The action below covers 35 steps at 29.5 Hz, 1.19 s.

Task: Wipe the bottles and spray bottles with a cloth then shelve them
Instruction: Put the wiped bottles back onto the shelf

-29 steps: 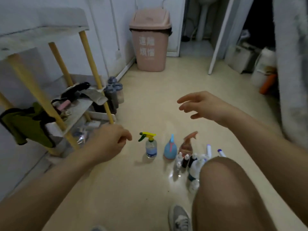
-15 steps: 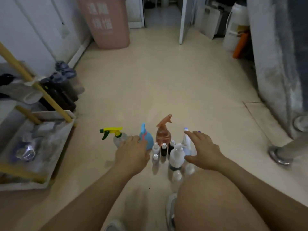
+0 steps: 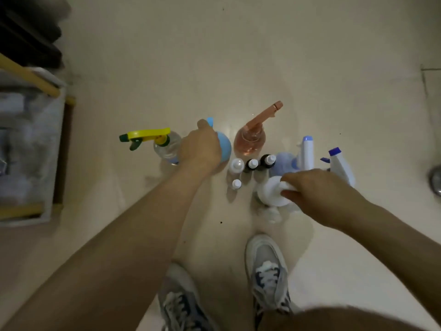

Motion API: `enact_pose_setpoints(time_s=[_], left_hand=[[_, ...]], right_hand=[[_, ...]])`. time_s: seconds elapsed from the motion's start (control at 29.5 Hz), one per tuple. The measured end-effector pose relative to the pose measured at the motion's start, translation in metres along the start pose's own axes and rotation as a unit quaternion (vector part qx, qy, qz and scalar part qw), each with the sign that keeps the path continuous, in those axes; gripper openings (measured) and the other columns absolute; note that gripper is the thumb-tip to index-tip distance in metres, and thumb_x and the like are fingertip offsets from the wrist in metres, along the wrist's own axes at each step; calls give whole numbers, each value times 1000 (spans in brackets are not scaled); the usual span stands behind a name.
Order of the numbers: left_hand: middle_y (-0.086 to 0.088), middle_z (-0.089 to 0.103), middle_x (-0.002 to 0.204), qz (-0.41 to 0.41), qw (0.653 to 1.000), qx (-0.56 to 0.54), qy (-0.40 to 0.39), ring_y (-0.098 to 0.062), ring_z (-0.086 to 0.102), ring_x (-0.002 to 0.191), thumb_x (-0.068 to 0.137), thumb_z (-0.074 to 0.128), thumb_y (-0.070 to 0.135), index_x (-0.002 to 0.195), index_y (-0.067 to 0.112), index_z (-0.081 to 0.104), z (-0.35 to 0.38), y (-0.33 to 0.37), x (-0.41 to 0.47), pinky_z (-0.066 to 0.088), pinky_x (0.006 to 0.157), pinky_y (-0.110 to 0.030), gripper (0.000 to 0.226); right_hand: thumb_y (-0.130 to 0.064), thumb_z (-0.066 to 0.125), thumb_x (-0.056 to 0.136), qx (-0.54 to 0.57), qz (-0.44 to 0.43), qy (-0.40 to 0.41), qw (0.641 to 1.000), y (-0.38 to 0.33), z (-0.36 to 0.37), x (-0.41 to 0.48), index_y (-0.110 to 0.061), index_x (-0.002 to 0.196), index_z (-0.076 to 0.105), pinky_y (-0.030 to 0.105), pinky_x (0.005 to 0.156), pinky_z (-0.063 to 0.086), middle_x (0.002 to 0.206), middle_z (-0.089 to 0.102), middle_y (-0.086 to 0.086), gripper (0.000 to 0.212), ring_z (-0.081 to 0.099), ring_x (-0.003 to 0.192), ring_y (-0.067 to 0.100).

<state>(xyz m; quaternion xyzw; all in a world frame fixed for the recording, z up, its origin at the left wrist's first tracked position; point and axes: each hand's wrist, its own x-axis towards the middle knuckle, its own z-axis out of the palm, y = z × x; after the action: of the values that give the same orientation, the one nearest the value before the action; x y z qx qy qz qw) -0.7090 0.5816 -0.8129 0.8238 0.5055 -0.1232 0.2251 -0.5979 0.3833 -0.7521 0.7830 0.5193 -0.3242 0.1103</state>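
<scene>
Blue spray bottle (image 3: 224,149) stands upright on the floor (image 3: 238,56) between the yellow-trigger sprayer (image 3: 164,145) and the pink spray bottle (image 3: 250,142), its long axis vertical and its nozzle pointing away from the person. The left hand (image 3: 201,146) wraps its neck, a sound hold on plastic that is probably light and slippery. The right hand (image 3: 317,187) seems to pinch the top of the white pump bottle (image 3: 270,191).

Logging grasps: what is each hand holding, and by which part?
The left hand grips the blue bottle round its neck, under the nozzle. The right hand pinches the white bottle by its top.
</scene>
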Motion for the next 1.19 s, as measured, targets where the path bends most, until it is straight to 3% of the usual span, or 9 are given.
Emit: enact_pose_setpoints(time_s=[0.07,0.17,0.44,0.58,0.75,0.85,0.95,1.08,1.19], left_hand=[[-16,63,108,12,1000,-7,18,-38,59,102,104,37,29,130,7,39,-30,0,-27,35,69,-37,34],[-7,55,87,6,999,-37,37,-34,58,87,104,37,37,128,14,42,-94,-1,-79,36,64,-35,34],[4,67,81,-89,958,-249,112,-20,64,73,97,47,42,118,37,52,-297,-26,-241,52,70,-43,22],[9,64,76,-138,921,-306,198,-10,63,68,92,42,47,117,42,52,-405,-40,-311,52,66,-41,28],[4,63,69,-178,860,-302,371,-13,57,66,89,44,40,128,37,56,-525,-69,-373,44,54,-32,40],[3,59,64,-202,806,-310,462,-14,56,68,93,52,30,121,34,60,-581,-107,-390,43,57,-26,29],[8,60,65,-235,796,-323,455,-4,60,64,94,50,28,113,37,58,-616,-153,-386,42,57,-16,22],[5,64,86,-292,811,-290,416,-21,60,80,100,44,38,121,30,58,-634,-230,-358,48,73,-38,26],[3,61,88,-326,814,-264,401,-24,56,80,101,42,38,122,24,56,-639,-274,-342,41,69,-36,29]], right_hand=[[-31,43,101,25,13,9,1000,-3,-19,-16,-21,85,51,35,71,43,77,58,3,20,54,72,23],[-31,48,98,39,24,50,998,-20,-63,-46,-17,95,60,34,63,32,73,56,4,19,45,67,23],[-38,50,97,243,-72,237,938,-116,-248,-150,-29,93,63,34,62,46,76,61,-12,17,57,71,15],[-45,48,90,303,-156,291,894,-190,-351,-189,-28,96,64,37,71,49,84,67,-9,24,65,79,18],[-28,60,97,372,-261,339,824,-298,-463,-213,-26,93,61,9,61,43,81,68,-6,5,66,74,4],[-28,59,97,385,-325,349,790,-379,-518,-218,-24,93,61,24,64,53,80,68,-2,6,68,71,9],[-32,58,96,359,-372,333,788,-455,-547,-205,-22,94,61,39,63,56,80,66,0,10,68,69,13],[-35,58,94,312,-402,271,817,-558,-547,-167,-22,97,62,45,70,55,84,67,2,14,67,78,22],[-33,57,95,268,-412,222,842,-609,-533,-142,-22,100,62,47,74,54,86,67,2,14,66,80,23]])
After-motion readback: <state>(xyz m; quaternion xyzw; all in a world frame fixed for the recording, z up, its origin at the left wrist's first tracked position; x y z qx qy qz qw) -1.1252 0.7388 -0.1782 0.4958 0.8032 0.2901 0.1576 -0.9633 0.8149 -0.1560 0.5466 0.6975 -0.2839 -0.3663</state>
